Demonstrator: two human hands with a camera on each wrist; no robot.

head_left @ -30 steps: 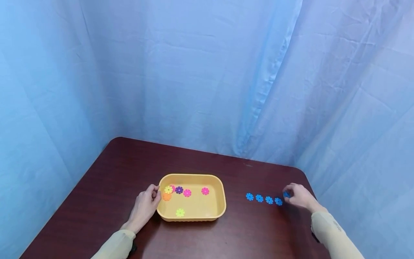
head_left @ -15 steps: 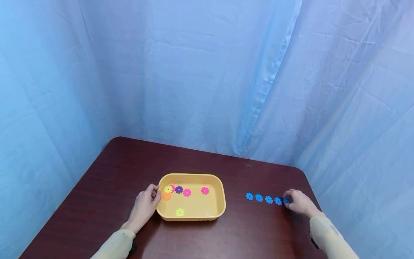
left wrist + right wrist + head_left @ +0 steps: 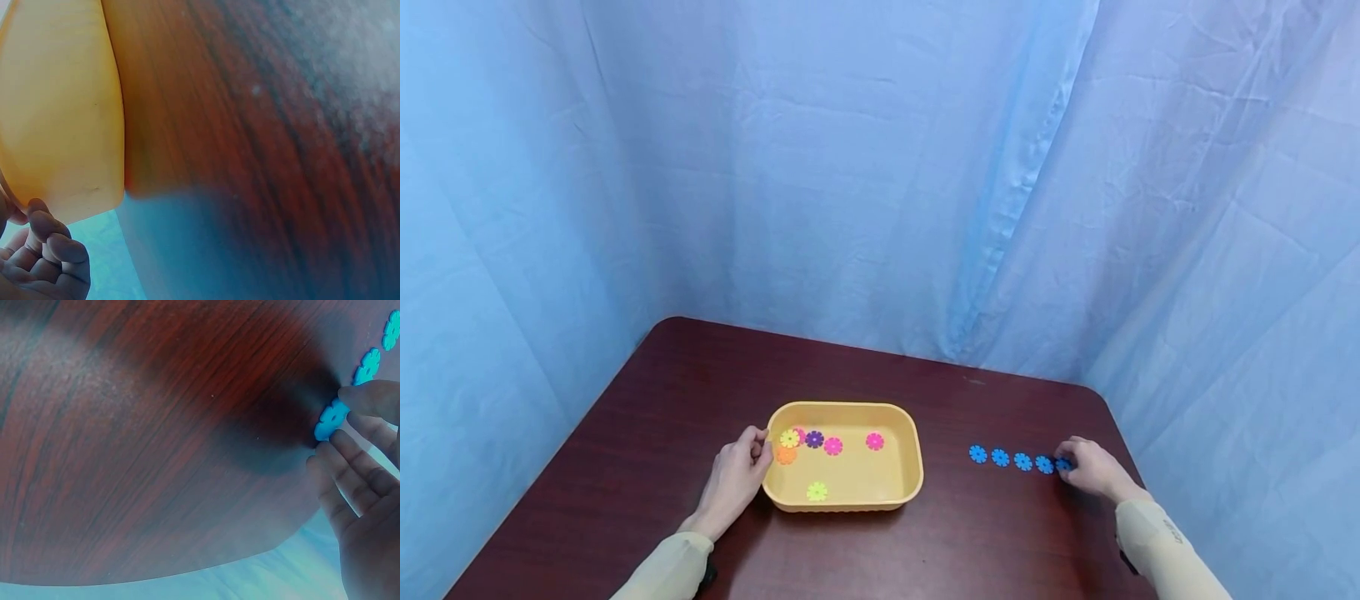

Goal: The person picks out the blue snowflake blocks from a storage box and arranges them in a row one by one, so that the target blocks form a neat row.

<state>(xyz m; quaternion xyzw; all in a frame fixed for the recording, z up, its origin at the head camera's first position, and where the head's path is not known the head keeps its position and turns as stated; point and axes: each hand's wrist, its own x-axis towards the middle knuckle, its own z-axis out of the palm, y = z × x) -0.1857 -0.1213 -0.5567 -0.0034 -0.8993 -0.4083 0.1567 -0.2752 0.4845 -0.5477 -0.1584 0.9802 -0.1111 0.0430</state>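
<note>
My left hand (image 3: 734,475) pinches the left rim of a yellow plastic basin (image 3: 880,500); in the left wrist view its curled fingers (image 3: 65,250) sit at the basin's outer wall (image 3: 69,125). On the right, my right hand (image 3: 1096,469) holds a blue flower-shaped disc (image 3: 332,419) between thumb and fingers, low on the table. This disc is at the right end of a slightly slanting row of several blue discs (image 3: 1023,462). Inside the basin lie pink discs (image 3: 875,442), yellow discs (image 3: 817,492), a purple disc (image 3: 814,439) and an orange disc (image 3: 786,456).
The dark red-brown table (image 3: 955,542) has rounded far corners. Light blue curtains (image 3: 850,183) hang behind it and along both sides. Bare tabletop lies between the basin and the row of blue discs.
My right hand has come slightly down and toward me, setting the blue disc beside the row's right end. The left hand stays on the basin's rim.
</note>
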